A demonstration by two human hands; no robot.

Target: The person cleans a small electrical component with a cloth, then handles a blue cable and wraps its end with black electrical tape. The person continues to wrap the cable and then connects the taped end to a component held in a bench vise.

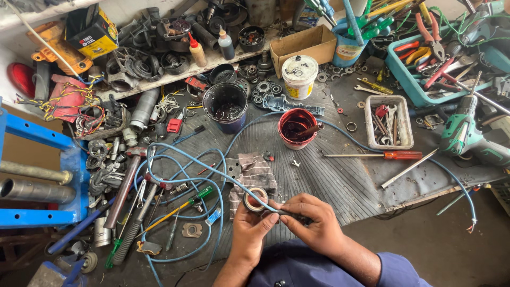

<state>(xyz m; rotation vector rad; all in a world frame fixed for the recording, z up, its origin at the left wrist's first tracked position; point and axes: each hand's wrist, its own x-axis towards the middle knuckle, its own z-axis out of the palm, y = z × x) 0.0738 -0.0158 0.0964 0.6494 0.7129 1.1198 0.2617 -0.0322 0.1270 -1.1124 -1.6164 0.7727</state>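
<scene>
- I see the dark ribbed rubber bench mat (340, 180) filling most of my view, with tools scattered across it.
- The long light-blue cable (180, 159) loops over the mat's left half and runs into my hands at the near edge.
- A green cordless drill (467, 133) lies at the right; a teal plastic tray (409, 79) of pliers sits behind it.
- A dark bucket of black liquid (226, 106) and a red tin of dark fluid (296, 127) stand mid-bench.
- A striped grey rag (255, 172) lies just beyond my hands.
- My right hand (313, 220) pinches the cable's dark-wrapped stretch, fingers closed on it.
- My left hand (249, 228) grips a small roll of tape (255, 199), thumb meeting the right hand's fingertips.
- A red-handled screwdriver (377, 155) lies right of the tin.
</scene>
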